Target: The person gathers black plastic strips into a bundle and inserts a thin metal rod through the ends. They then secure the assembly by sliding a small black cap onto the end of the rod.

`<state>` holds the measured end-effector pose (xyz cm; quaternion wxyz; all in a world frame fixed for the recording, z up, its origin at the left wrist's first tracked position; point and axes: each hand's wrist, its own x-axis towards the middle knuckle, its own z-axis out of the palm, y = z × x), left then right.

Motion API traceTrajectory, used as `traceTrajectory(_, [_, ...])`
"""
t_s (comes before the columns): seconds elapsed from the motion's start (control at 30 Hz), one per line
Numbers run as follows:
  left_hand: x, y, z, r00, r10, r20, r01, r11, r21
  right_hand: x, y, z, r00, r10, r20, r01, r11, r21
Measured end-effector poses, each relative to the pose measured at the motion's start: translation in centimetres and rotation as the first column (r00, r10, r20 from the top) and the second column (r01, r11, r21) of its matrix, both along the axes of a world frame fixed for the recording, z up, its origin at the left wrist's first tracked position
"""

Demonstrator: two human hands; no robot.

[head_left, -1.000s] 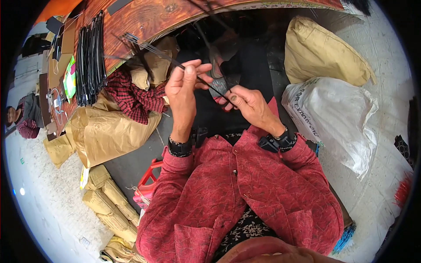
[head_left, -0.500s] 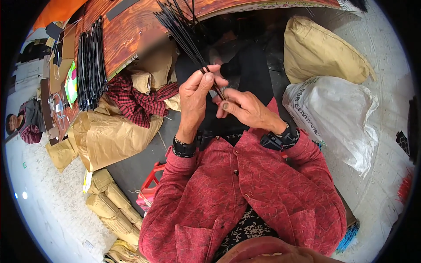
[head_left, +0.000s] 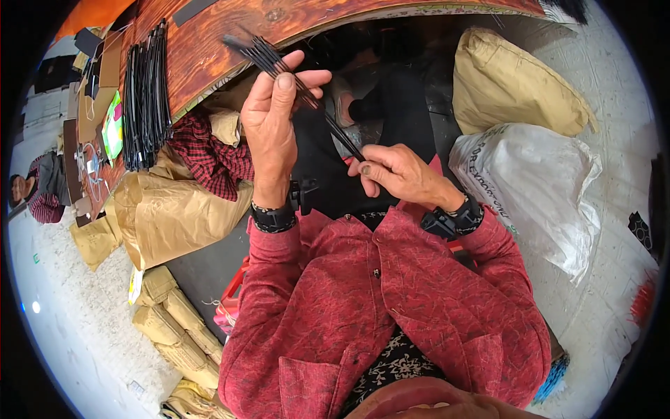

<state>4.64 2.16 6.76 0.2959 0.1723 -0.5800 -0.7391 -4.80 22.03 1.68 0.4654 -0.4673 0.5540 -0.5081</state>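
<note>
A bundle of thin black rods [head_left: 314,104] slants across in front of me, above my dark-clothed lap. My left hand [head_left: 273,126] is around its upper part, thumb on one side and fingers on the other. The rods' far ends fan out past it, over the wooden table's edge. Lower down, my right hand [head_left: 401,174] pinches the near end of the bundle between thumb and fingers. On the table at the left lies a thick pile of similar long black rods [head_left: 145,101].
The wooden table [head_left: 209,31] curves across the far side. Brown paper sacks [head_left: 185,220] and a red checked cloth [head_left: 209,157] lie at the left. A tan sack [head_left: 516,84] and a white woven sack [head_left: 530,192] stand at the right. Another person [head_left: 45,192] is at the far left.
My left hand has moved left and up along the rods, away from the right hand. The bundle has tilted further left, and my right hand stays near its lower end.
</note>
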Motion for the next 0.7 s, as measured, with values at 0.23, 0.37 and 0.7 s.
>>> traceTrajectory(0.23, [0.6, 1.2, -0.5, 0.997, 0.022, 0.074, -0.025, 0.999, 0.043, -0.6, -3.3, 3.1, 0.988, -0.145, 0.049, 0.147, 0.989, -0.032])
traceTrajectory(0.37, [1.1, 0.8, -0.4, 0.997, 0.043, 0.071, -0.046, 0.998, 0.042, -0.7, -3.8, 3.3, 0.991, -0.127, 0.039, 0.127, 0.992, -0.014])
traceTrajectory(0.7, [0.9, 0.7, -1.1, 0.989, 0.002, 0.150, -0.018, 0.994, 0.103, -1.6, -3.5, 3.4, 0.990, -0.140, -0.031, 0.141, 0.989, 0.037])
